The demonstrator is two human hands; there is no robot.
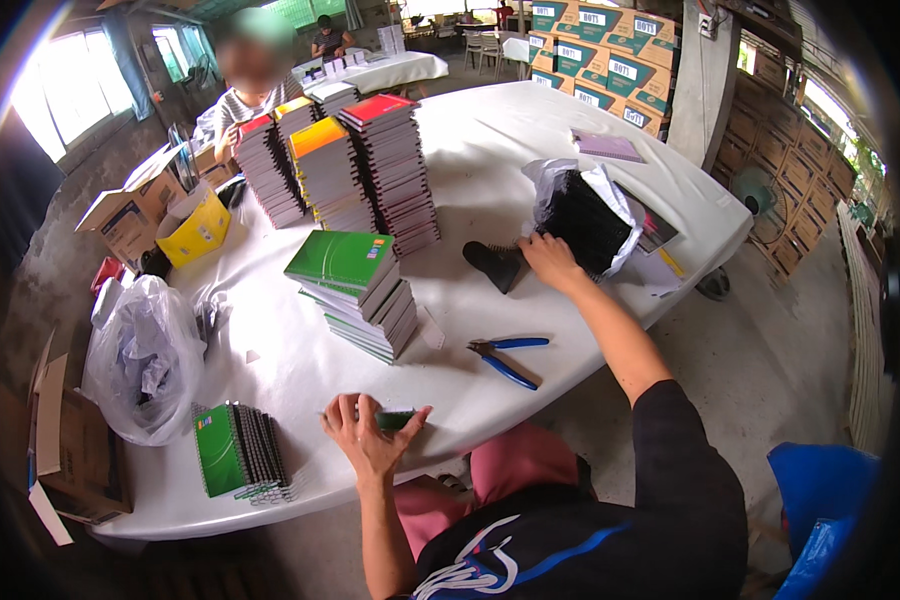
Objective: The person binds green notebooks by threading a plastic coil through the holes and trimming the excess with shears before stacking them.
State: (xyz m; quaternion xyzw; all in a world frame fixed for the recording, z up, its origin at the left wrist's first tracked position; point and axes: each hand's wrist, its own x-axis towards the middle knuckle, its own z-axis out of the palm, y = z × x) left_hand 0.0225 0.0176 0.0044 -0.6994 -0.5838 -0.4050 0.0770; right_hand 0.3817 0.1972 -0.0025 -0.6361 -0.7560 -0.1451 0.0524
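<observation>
My left hand (368, 432) is at the table's near edge, its fingers and thumb curled round a dark green object (394, 420), mostly hidden by the hand. My right hand (552, 264) reaches to a white plastic bag (625, 212) full of black binding coils (582, 222). Its fingers are bent at the coils' near end; what they pinch is hidden. Beside it lies a smaller black bundle (493, 266). Blue-handled cutting pliers (510, 360) lie open between my hands. Behind my left hand rises a stack of green notebooks (342, 262); coil-bound green notebooks (220, 452) lie to its left.
Tall stacks of red and yellow notebooks (322, 140) stand farther back. A clear plastic bag (148, 365), a yellow box (194, 232) and an open carton (82, 440) are at left. Another person (250, 95) sits across the white-covered table (470, 140). Cartons (610, 62) are piled beyond.
</observation>
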